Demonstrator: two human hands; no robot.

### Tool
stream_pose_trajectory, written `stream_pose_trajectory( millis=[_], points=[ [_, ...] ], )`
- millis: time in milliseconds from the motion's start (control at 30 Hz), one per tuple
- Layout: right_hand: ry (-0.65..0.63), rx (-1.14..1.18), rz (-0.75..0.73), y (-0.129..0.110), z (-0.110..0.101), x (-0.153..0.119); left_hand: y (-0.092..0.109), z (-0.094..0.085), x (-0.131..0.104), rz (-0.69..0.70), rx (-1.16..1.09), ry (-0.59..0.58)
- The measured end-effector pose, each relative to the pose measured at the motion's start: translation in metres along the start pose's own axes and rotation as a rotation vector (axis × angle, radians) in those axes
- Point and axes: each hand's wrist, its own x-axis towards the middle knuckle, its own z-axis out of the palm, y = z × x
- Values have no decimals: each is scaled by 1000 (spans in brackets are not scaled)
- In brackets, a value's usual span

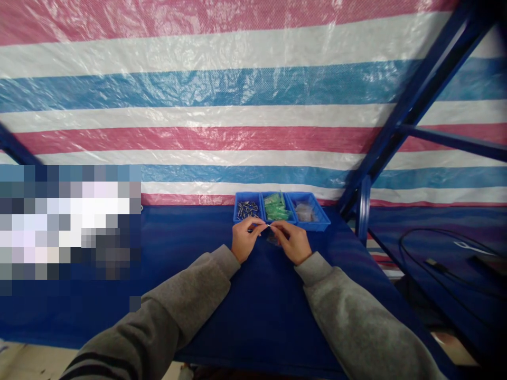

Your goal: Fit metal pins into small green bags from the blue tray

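Just in front of three blue bins, my left hand (244,238) and my right hand (293,241) meet fingertip to fingertip. Between them is a small, thin, light-coloured item (269,226), pinched from both sides; it is too small to identify. A clear plastic piece (273,240) shows below the fingers of my right hand. The left bin (236,207) holds many small dark and silvery metal parts (248,209). Green plastic packets (276,207) fill the middle bin. In the right bin (322,226) lie clear plastic bags (304,212).
The bins stand at the back of a blue table (261,316), against a striped plastic sheet (198,137). A blue metal frame (390,124) rises at the right, with black cables (447,272) beyond it. The left side is pixelated.
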Motion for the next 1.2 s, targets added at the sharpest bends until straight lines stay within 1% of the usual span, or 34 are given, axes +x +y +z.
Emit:
stream_pose_trajectory(
  millis=[167, 300, 400, 500, 600, 667, 800, 867, 1033, 1133, 1200],
  points=[
    [30, -37, 11, 0, -2, 1, 7, -1, -1, 24, 37, -22],
    [56, -44, 10, -2, -4, 1, 8, -1, -2, 35, 161, -43],
    [61, -47, 2, -3, -5, 1, 8, -2, -1, 83, 241, -61],
    [65, -45, -12, -3, -5, 2, 7, -4, 0, 161, 310, -66],
    [70, -44, -18, -3, -4, 2, 6, -4, 1, 199, 325, -89],
    [79, -43, -18, -3, -4, 2, 6, -4, 0, 170, 275, -110],
    [86, -38, -24, -2, -5, 2, 4, -2, -1, 29, 169, -127],
    [77, -27, -28, -1, -4, 1, 4, -2, -1, -18, 143, -133],
    [-4, 5, -71, -2, -2, 0, 4, -1, -1, -44, 67, -174],
    [-49, 13, -105, -3, 0, 0, 3, -1, -1, -50, 41, -175],
    [-62, 7, -101, -4, 0, 0, 3, -1, -1, -60, 38, -183]
  ],
)
